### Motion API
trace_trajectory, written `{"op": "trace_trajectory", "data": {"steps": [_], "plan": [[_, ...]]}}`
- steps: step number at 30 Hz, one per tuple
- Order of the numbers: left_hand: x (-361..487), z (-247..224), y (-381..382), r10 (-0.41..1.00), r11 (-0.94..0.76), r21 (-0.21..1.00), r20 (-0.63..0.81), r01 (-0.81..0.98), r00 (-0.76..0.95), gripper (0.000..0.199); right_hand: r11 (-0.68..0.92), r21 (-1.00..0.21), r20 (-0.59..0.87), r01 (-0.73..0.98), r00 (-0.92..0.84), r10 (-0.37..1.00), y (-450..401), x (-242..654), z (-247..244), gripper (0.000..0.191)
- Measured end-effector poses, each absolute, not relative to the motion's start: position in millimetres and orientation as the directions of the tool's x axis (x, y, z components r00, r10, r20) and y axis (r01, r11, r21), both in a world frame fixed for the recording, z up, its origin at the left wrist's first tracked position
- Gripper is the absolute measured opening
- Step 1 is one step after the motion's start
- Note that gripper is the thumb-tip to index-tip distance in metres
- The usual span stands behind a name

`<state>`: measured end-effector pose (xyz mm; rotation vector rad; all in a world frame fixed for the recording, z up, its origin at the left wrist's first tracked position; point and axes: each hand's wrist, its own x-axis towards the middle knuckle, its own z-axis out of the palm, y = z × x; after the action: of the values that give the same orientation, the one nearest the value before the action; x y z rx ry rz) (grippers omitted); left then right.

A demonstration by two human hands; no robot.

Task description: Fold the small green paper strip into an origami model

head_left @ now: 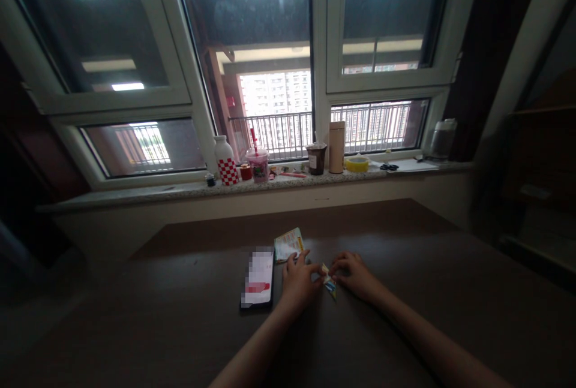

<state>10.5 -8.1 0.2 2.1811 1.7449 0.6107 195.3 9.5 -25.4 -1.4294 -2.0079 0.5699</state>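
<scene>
A small folded paper (331, 287) with white, blue and yellowish areas is being held between the two hands at the middle of a brown table (189, 340). Its left edge, near the upper end, is being pinched by the left hand (299, 280), the thumb and index finger being nearly closed on it and the other fingers being held spread and forward. Its right edge is being pinched by the right hand (354, 275), the thumb and forefinger being closed on it and the remaining fingers being held curled. The pointed lower end is being left exposed between the hands. Whether the paper is being supported by the tabletop cannot be told

Beyond the left hand, a printed sheet (288, 241) is being partly covered in view by the spread fingers; contact is not being shown clearly. To the left of that hand, a phone (261, 274) with a lit screen is being supported by the table. On the windowsill (189, 192), a checkered bottle (227, 169), a beige flask (336, 148) and a yellow tape roll (357, 164) are being displayed in a row beneath the window
</scene>
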Motion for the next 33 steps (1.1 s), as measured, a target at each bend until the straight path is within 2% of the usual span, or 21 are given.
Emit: {"op": "trace_trajectory", "data": {"steps": [10,20,26,33], "plan": [[11,0,-13,0.959,-0.276,0.409,0.183,0.870,0.218,0.021,0.427,-0.604,0.270,0.672,-0.332,0.904,2,198,-20,0.012],[8,-1,-17,0.959,-0.278,0.419,0.173,0.864,0.225,0.028,0.467,-0.574,0.278,0.673,-0.376,0.884,-4,199,-14,0.016],[9,2,-23,0.966,-0.260,0.442,0.125,0.858,0.228,0.046,0.461,-0.572,0.273,0.679,-0.372,0.887,-4,199,-15,0.017],[4,-3,-20,0.959,-0.282,0.435,0.140,0.855,0.245,0.045,0.473,-0.565,0.256,0.676,-0.402,0.879,-8,201,-10,0.021]]}}
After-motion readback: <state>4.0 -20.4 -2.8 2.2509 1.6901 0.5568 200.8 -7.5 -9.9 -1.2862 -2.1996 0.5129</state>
